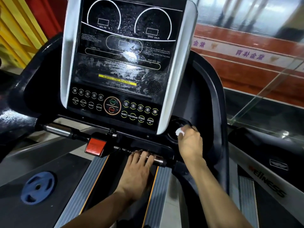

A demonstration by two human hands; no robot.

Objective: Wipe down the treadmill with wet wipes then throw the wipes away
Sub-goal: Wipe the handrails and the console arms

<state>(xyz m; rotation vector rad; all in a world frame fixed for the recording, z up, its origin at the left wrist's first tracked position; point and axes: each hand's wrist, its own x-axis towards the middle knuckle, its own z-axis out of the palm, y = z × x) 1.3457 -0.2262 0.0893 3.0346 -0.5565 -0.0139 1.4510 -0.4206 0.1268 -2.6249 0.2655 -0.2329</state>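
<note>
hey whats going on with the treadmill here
A person is wiping down the treadmill. The right hand pinches a bunched white wet wipe at the round cup holder beside the console. The left hand grips the metal handlebar. The screen looks streaked and wet.

Left hand (139, 163) lower centre, fingers curled over; right hand (189, 142) centre right, fingers pinched, both forearms extended.

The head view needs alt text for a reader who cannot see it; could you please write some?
The right hand presses a white wipe into the treadmill's round cup holder, while the left hand grips the metal handlebar below the console.
</note>
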